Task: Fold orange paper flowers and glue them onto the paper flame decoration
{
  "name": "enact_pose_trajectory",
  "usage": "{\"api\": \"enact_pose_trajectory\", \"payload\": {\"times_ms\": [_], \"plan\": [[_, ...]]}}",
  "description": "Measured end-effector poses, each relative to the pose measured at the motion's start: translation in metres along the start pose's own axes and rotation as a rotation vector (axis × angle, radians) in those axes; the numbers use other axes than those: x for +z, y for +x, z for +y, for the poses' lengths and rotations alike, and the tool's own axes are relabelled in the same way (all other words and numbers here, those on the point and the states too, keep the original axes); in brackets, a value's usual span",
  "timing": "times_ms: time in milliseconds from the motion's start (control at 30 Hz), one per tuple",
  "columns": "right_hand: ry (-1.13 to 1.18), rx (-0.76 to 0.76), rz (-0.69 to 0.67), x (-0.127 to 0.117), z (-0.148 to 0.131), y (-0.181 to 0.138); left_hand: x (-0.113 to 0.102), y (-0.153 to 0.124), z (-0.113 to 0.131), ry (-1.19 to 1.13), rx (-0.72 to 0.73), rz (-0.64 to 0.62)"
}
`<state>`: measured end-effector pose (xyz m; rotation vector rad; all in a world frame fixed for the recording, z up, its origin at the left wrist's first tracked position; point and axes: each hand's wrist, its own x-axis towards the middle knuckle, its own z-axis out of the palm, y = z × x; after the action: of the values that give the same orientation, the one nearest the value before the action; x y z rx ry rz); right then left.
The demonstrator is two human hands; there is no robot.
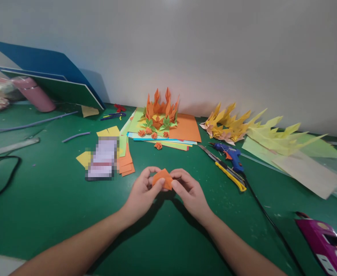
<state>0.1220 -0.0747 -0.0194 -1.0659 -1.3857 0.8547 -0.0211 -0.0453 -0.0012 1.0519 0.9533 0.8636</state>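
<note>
Between my two hands, a small piece of folded orange paper is held just above the green table. My left hand pinches its left side, thumb lying across the front. At the paper's right edge, my right hand grips with thumb and fingertips. Beyond the hands lies a small orange paper flower, and several more sit by an orange folded-paper crown. Loose orange paper squares are to the left, partly under a phone whose screen is blurred.
On the right lie a yellow utility knife with its blade out and a blue glue gun with a trailing black cord. Yellow paper crowns stand behind them. A pink bottle leans at the back left; a magenta power strip is front right.
</note>
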Motion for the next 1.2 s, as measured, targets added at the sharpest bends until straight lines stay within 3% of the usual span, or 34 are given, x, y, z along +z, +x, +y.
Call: {"api": "enact_pose_trajectory", "payload": {"times_ms": [133,267,433,633,800,1000,1200], "plan": [[-0.041,-0.002,0.035,-0.004,0.004,0.0,-0.003,0.005,-0.004,0.01,0.015,-0.018],[-0.019,-0.009,0.011,-0.004,0.003,-0.001,-0.005,0.007,-0.002,0.073,0.124,-0.012],[0.084,0.005,-0.03,-0.001,0.002,-0.003,-0.008,0.009,0.002,0.106,0.235,0.15],[0.051,-0.015,-0.035,0.0,0.002,-0.004,-0.008,0.009,0.003,0.069,0.212,0.145],[-0.095,-0.118,-0.043,-0.001,-0.002,-0.003,-0.007,0.004,0.005,0.094,0.191,0.114],[-0.32,-0.187,0.01,-0.002,-0.003,-0.003,-0.004,0.003,0.005,-0.019,0.081,0.057],[-0.397,-0.202,0.054,-0.002,0.0,-0.004,-0.003,0.003,0.007,-0.146,-0.036,0.047]]}}
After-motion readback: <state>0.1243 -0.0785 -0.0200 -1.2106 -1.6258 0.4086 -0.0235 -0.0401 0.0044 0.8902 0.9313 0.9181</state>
